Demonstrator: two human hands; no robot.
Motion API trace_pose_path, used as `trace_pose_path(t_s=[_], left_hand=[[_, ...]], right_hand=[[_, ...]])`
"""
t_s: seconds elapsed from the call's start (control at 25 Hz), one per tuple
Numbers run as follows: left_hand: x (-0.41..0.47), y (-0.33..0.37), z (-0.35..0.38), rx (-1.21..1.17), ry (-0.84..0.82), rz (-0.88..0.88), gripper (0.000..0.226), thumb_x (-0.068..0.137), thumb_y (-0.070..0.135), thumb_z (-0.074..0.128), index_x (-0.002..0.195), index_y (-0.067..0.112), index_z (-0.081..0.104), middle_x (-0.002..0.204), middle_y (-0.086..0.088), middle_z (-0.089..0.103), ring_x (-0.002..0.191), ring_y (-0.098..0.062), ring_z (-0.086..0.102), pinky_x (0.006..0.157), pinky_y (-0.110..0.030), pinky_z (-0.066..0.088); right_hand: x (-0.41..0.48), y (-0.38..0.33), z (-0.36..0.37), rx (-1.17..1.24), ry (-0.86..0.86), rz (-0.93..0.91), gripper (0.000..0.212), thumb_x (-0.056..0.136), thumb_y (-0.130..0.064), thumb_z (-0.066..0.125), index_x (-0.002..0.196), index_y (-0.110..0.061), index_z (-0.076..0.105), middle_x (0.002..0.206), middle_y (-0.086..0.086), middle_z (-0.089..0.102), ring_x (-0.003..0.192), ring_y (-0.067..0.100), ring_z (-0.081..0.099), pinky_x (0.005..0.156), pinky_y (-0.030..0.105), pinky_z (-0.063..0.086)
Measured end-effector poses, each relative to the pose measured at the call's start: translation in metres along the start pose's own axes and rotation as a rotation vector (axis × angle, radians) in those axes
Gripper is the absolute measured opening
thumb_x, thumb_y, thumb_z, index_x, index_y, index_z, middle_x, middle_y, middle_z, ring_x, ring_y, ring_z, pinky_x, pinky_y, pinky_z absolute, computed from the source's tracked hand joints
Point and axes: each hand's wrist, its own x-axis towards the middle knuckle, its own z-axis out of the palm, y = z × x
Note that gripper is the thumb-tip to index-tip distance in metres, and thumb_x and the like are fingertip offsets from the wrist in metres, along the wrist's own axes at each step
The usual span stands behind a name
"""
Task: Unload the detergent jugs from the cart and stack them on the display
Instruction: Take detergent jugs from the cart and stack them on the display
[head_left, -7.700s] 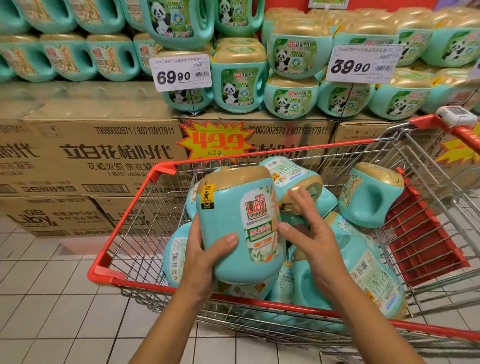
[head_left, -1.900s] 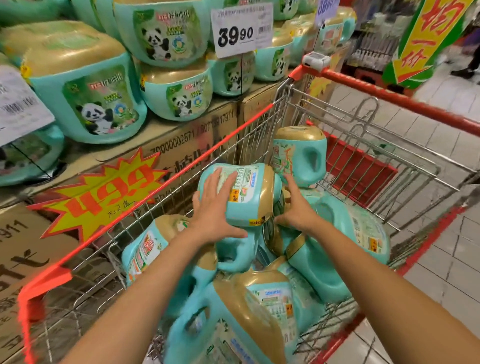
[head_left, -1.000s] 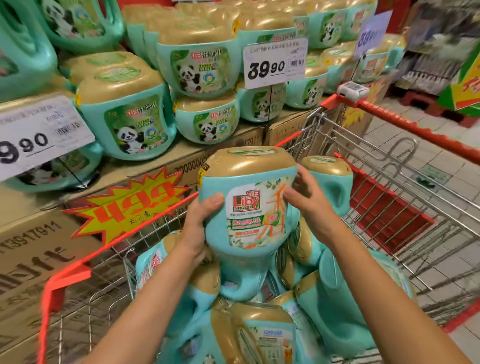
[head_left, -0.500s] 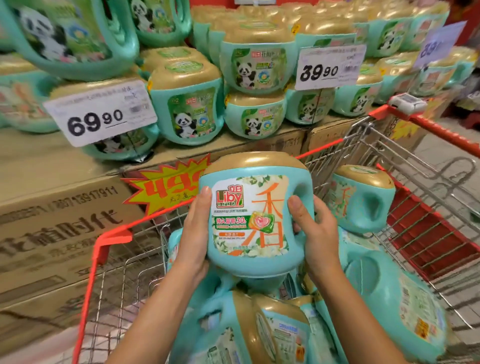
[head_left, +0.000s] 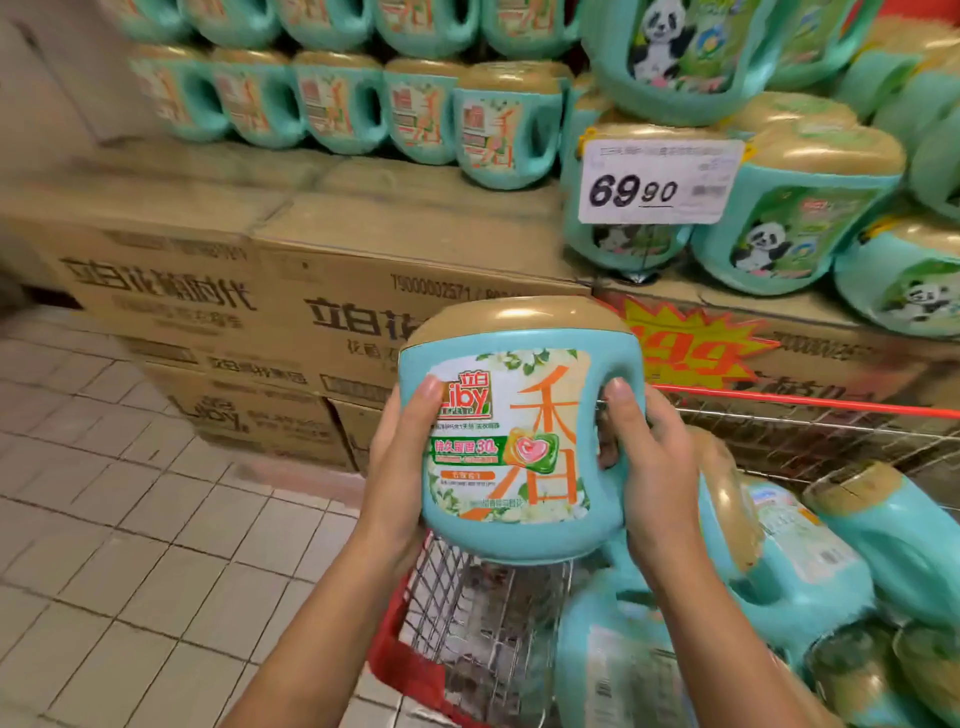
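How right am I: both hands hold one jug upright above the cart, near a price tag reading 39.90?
Not quite: the head view shows the price tag reads 69.90. The left hand and right hand do hold one jug upright above the cart.

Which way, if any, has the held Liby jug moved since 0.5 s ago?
Yes, leftward. The Liby jug was right of the starburst price sign; now it sits left of it, overlapping its left edge.

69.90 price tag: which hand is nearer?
Right. The right hand grips the held jug on its handle side, almost straight below the price tag; the left hand grips the jug's opposite side, farther left.
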Motion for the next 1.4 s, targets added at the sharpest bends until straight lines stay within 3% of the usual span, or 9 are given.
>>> trace_pose_path(t_s=[0.12, 0.28, 0.52, 0.84, 1.0, 1.08, 1.16, 1.28, 1.4], left_hand=[[0.003, 0.029, -0.067, 0.009, 0.035, 0.017, 0.064, 0.080, 0.050, 0.060, 0.132, 0.013, 0.055, 0.120, -0.015, 0.068, 0.110, -0.034, 0.066, 0.090, -0.052, 0.055], [0.014, 0.065, -0.148, 0.051, 0.010, 0.025, 0.062, 0.080, 0.050, 0.060, 0.130, 0.014, 0.056, 0.118, -0.012, 0.070, 0.107, -0.031, 0.068, 0.084, -0.045, 0.059], [0.038, 0.109, -0.237, 0.097, -0.022, -0.010, 0.065, 0.078, 0.057, 0.059, 0.131, 0.019, 0.056, 0.118, -0.009, 0.070, 0.107, -0.027, 0.068, 0.084, -0.042, 0.059], [0.114, 0.133, -0.260, 0.128, 0.016, 0.037, 0.057, 0.074, 0.063, 0.058, 0.117, 0.026, 0.066, 0.109, -0.003, 0.074, 0.100, -0.022, 0.071, 0.080, -0.038, 0.061], [0.193, 0.160, -0.242, 0.318, -0.133, 0.105, 0.062, 0.078, 0.067, 0.044, 0.125, 0.029, 0.060, 0.110, 0.007, 0.074, 0.102, -0.011, 0.070, 0.082, -0.029, 0.058], [0.239, 0.182, -0.227, 0.426, -0.241, 0.130, 0.073, 0.074, 0.074, 0.043, 0.133, 0.032, 0.051, 0.112, 0.015, 0.071, 0.103, -0.001, 0.067, 0.085, -0.022, 0.056], [0.284, 0.204, -0.209, 0.489, -0.337, 0.146, 0.098, 0.049, 0.084, 0.063, 0.130, 0.032, 0.045, 0.109, 0.017, 0.071, 0.100, 0.000, 0.068, 0.083, -0.020, 0.056], [0.352, 0.220, -0.191, 0.472, -0.410, 0.182, 0.109, 0.023, 0.062, 0.091, 0.117, 0.028, 0.045, 0.098, 0.014, 0.074, 0.094, -0.005, 0.071, 0.071, -0.020, 0.057], [0.419, 0.221, -0.178, 0.473, -0.417, 0.206, 0.094, 0.040, 0.038, 0.092, 0.120, 0.028, 0.045, 0.105, 0.009, 0.073, 0.098, -0.008, 0.070, 0.076, -0.023, 0.057]], right_hand=[[-0.015, 0.007, 0.071, -0.006, -0.036, -0.001, 0.014, 0.092, -0.037, 0.056, 0.084, -0.027, 0.062, 0.073, -0.009, 0.059, 0.066, 0.010, 0.050, 0.063, 0.026, 0.041], [-0.040, 0.023, 0.155, 0.004, -0.016, 0.018, 0.025, 0.100, -0.026, 0.049, 0.077, -0.026, 0.059, 0.066, 0.005, 0.046, 0.051, 0.009, 0.041, 0.046, 0.019, 0.038], [-0.052, 0.036, 0.252, 0.044, 0.002, 0.039, 0.028, 0.100, -0.024, 0.049, 0.074, -0.024, 0.058, 0.065, 0.009, 0.043, 0.050, 0.011, 0.040, 0.045, 0.019, 0.037], [0.006, 0.050, 0.308, 0.109, 0.011, 0.060, 0.027, 0.098, -0.024, 0.051, 0.073, -0.019, 0.058, 0.059, 0.001, 0.046, 0.048, 0.012, 0.039, 0.042, 0.020, 0.035], [0.082, 0.045, 0.321, 0.080, 0.053, -0.018, 0.030, 0.099, -0.025, 0.050, 0.072, -0.015, 0.055, 0.063, 0.008, 0.041, 0.049, 0.014, 0.039, 0.044, 0.023, 0.034], [0.129, 0.033, 0.326, 0.064, 0.058, -0.071, 0.027, 0.099, -0.031, 0.051, 0.076, -0.017, 0.055, 0.068, 0.012, 0.041, 0.055, 0.016, 0.040, 0.050, 0.028, 0.034], [0.178, 0.019, 0.329, 0.080, -0.022, -0.155, 0.027, 0.090, -0.046, 0.057, 0.085, -0.020, 0.057, 0.074, 0.008, 0.050, 0.063, 0.015, 0.046, 0.058, 0.029, 0.036], [0.241, 0.004, 0.330, -0.108, -0.205, -0.179, 0.081, 0.059, -0.068, 0.075, 0.120, -0.019, 0.053, 0.106, -0.013, 0.066, 0.096, 0.005, 0.063, 0.081, 0.023, 0.050], [0.298, 0.006, 0.332, -0.293, -0.214, -0.097, 0.096, 0.054, -0.045, 0.089, 0.134, -0.017, 0.045, 0.130, -0.001, 0.059, 0.119, 0.015, 0.057, 0.104, 0.042, 0.046]])
